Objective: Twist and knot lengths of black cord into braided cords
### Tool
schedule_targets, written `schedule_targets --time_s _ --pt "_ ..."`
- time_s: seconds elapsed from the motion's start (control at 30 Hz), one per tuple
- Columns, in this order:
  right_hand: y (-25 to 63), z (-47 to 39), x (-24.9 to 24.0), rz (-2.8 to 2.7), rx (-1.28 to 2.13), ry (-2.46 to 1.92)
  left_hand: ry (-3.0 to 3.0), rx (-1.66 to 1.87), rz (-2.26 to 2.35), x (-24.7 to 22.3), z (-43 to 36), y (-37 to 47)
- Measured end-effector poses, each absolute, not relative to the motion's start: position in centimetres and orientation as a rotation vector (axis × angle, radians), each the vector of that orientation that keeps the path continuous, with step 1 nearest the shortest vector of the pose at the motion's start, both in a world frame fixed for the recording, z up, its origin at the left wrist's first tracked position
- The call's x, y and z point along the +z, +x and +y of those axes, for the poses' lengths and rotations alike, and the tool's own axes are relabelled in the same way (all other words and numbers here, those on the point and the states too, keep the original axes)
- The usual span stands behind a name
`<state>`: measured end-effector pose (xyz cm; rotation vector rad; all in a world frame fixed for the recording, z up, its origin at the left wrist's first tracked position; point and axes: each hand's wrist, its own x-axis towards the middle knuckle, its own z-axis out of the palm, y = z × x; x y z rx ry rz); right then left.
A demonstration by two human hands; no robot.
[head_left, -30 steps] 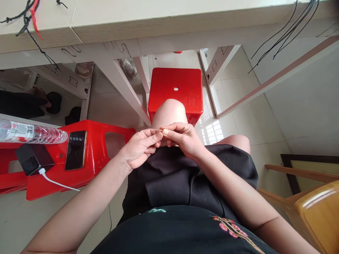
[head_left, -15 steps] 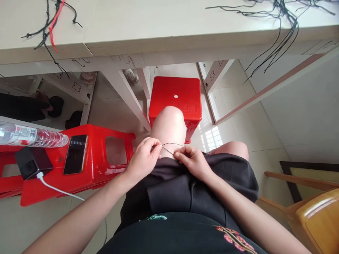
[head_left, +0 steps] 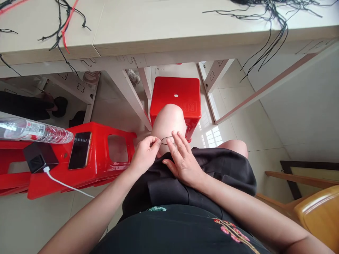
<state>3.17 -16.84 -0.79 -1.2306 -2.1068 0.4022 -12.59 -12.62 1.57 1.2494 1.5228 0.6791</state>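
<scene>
Above my bare left thigh, my left hand [head_left: 147, 151] pinches a thin black cord [head_left: 166, 137] between thumb and fingertips. Two strands of the cord run from the pinch to the right, across the skin near the knee [head_left: 171, 118]. My right hand [head_left: 182, 158] lies flat over the cord's other end, palm down on the thigh, fingers stretched out and thumb apart. Its fingers hide where the strands end. Black shorts [head_left: 169, 190] cover my lap beneath both wrists.
A red stool [head_left: 176, 91] stands beyond my knee. Left, another red stool [head_left: 106, 176] bears a phone [head_left: 80, 150], a black charger [head_left: 39, 158] and a plastic bottle [head_left: 37, 130]. Black cords [head_left: 275, 24] and a red-and-black bundle [head_left: 63, 28] hang over the table edge [head_left: 164, 44]. A wooden chair [head_left: 320, 211] is at right.
My right hand has gone from pinching the cord to lying flat on it with the fingers spread forward. My left hand keeps its pinch in nearly the same place. The view has shifted slightly.
</scene>
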Motion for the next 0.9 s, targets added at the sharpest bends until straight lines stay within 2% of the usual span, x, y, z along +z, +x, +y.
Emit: schedule_targets --time_s 0.07,0.2,0.27,0.47,0.67,0.9 --pt "3.3 -17.2 -1.1 -1.981 0.521 -1.366 1.240 0.682 1.547 1.5 -12.7 -12.6" --pt "4.1 -18.2 -1.1 -1.903 1.091 -1.503 1.213 0.637 1.580 1.8 -13.1 -12.5" --pt "4.2 -18.6 -0.8 -1.968 1.198 -1.492 1.185 0.626 1.578 1.8 -13.3 -12.4" --pt "2.2 -17.4 -0.8 -2.229 0.384 -1.293 1.098 0.759 1.484 1.0 -13.2 -12.3" --pt "0.6 -15.9 -3.5 -2.197 0.389 -1.590 1.202 0.721 1.559 1.5 -12.4 -11.9" --pt "0.5 -14.2 -3.3 -2.113 0.338 -1.683 1.307 0.715 1.553 1.8 -10.1 -11.7"
